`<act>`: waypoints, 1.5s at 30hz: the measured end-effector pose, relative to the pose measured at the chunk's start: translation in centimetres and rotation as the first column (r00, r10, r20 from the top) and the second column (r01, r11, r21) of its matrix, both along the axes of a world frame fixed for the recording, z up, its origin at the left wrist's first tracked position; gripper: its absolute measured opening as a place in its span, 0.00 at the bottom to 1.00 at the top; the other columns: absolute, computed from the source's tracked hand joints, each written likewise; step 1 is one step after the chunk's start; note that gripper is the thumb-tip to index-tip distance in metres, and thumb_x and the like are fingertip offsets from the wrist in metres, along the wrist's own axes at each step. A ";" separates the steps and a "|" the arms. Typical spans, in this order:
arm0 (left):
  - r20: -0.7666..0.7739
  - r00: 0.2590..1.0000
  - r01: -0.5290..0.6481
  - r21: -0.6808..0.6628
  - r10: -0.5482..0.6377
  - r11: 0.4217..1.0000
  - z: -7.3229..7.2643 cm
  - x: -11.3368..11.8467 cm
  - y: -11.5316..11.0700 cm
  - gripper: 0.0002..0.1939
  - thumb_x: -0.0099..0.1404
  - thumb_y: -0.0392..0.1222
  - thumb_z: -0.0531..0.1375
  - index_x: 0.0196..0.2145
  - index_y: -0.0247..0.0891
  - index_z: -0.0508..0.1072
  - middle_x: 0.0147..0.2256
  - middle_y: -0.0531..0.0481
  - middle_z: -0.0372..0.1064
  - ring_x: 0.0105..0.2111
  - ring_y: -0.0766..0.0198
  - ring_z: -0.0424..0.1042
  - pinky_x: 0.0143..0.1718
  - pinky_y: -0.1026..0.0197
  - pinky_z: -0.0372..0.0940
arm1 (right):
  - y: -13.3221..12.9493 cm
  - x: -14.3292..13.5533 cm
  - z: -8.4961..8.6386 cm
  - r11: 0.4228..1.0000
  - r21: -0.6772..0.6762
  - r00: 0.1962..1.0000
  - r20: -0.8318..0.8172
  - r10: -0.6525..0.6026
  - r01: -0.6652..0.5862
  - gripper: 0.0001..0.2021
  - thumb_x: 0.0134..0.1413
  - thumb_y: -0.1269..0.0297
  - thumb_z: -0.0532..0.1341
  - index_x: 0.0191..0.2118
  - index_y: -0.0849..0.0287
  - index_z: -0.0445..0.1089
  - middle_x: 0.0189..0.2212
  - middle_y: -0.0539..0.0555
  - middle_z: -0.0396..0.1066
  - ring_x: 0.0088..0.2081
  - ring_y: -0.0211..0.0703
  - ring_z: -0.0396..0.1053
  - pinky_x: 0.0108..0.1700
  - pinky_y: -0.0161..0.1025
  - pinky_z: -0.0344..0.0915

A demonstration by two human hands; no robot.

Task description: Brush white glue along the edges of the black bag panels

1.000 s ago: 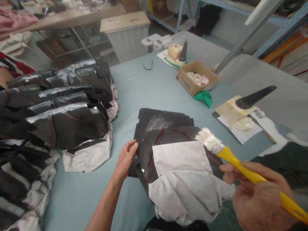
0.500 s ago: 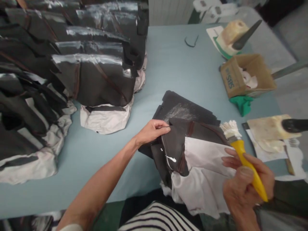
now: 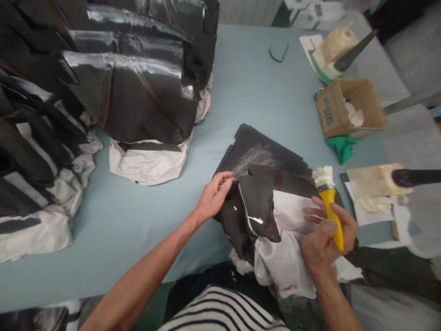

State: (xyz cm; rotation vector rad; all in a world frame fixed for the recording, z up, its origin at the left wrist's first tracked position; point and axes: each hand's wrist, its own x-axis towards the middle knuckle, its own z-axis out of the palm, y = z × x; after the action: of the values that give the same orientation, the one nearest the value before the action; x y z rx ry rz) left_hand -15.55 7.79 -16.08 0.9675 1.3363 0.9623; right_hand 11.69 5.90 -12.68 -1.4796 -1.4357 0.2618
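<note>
My left hand (image 3: 214, 196) pinches the folded-up edge of a black leather piece (image 3: 253, 211) that has white glue drips on it and a white lining (image 3: 292, 250) hanging below. My right hand (image 3: 325, 235) grips the yellow handle of a glue brush (image 3: 327, 193), bristles up, and presses its fingers on the lining. Under the piece lies a flat black board (image 3: 258, 149) smeared with dried glue.
A big stack of glued black pieces with white linings (image 3: 103, 101) fills the table's left. At the right stand a cardboard box (image 3: 347, 108), a green cloth (image 3: 341, 147), a glue block with black cone (image 3: 389, 181), and another at the back (image 3: 339, 46).
The view tilted down over the table. My left hand lifted and folded the black piece's left edge over. My right hand drew the brush in closer to the lining.
</note>
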 end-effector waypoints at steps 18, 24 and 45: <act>-0.495 0.835 0.188 -0.154 -0.240 0.970 -0.2 1.0 -3.8 0.12 0.55 0.41 0.71 0.36 0.42 0.75 0.36 0.48 0.76 0.44 0.46 0.73 0.51 0.42 0.66 | 0.0 0.1 -0.4 1.000 -0.011 1.000 -0.022 -0.005 0.005 0.18 0.77 0.50 0.55 0.57 0.59 0.68 0.45 0.61 0.80 0.31 0.44 0.77 0.28 0.38 0.71; -0.428 0.866 0.234 -0.114 -0.260 0.966 -0.9 1.4 -3.5 0.09 0.62 0.43 0.65 0.27 0.42 0.69 0.32 0.49 0.71 0.41 0.51 0.72 0.48 0.48 0.65 | 0.2 0.0 -0.3 0.999 -0.042 1.000 -0.011 -0.005 0.005 0.18 0.77 0.51 0.54 0.56 0.59 0.68 0.44 0.60 0.80 0.29 0.45 0.76 0.28 0.39 0.71; -0.337 0.927 -0.190 -0.042 0.165 0.981 -2.3 3.1 -5.0 0.31 0.78 0.61 0.37 0.22 0.47 0.59 0.24 0.50 0.62 0.29 0.56 0.65 0.37 0.51 0.62 | 0.2 -0.3 -0.3 0.997 -0.075 0.997 -0.078 0.003 -0.009 0.19 0.76 0.49 0.55 0.55 0.60 0.69 0.42 0.59 0.80 0.29 0.44 0.76 0.29 0.39 0.68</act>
State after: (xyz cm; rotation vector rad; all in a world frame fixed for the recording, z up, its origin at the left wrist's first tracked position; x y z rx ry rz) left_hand -12.41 2.79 -18.37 0.9941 1.7572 0.9032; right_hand 11.44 6.11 -13.01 -1.5092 -1.3811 0.3774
